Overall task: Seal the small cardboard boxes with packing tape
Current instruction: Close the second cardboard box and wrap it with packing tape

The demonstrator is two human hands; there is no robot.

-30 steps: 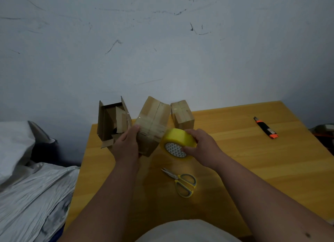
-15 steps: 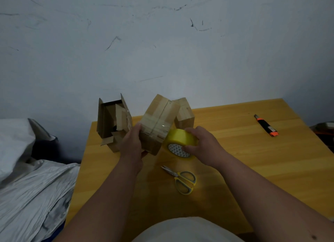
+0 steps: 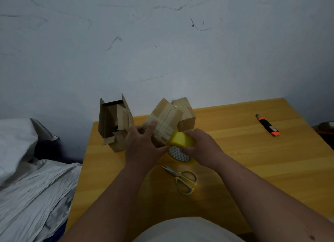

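Three cardboard boxes stood at the table's (image 3: 253, 160) twelve o'clock edge: an open box (image 3: 113, 122), a tilted box (image 3: 165, 120) and a sealed box (image 3: 186, 113). The left hand (image 3: 144, 147) held the tilted box, thumb pressed along its taped face, while the right hand (image 3: 202, 147) curled its fingers around one yellow tape roll (image 3: 181, 142) touching that box at four o'clock. One pair of scissors (image 3: 184, 180) lay at six o'clock, one utility knife (image 3: 267, 125) at two o'clock

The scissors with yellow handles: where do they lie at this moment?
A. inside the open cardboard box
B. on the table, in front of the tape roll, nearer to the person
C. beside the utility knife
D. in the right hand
B: the scissors lie flat on the wooden table, just nearer than the yellow tape roll, untouched by either hand.
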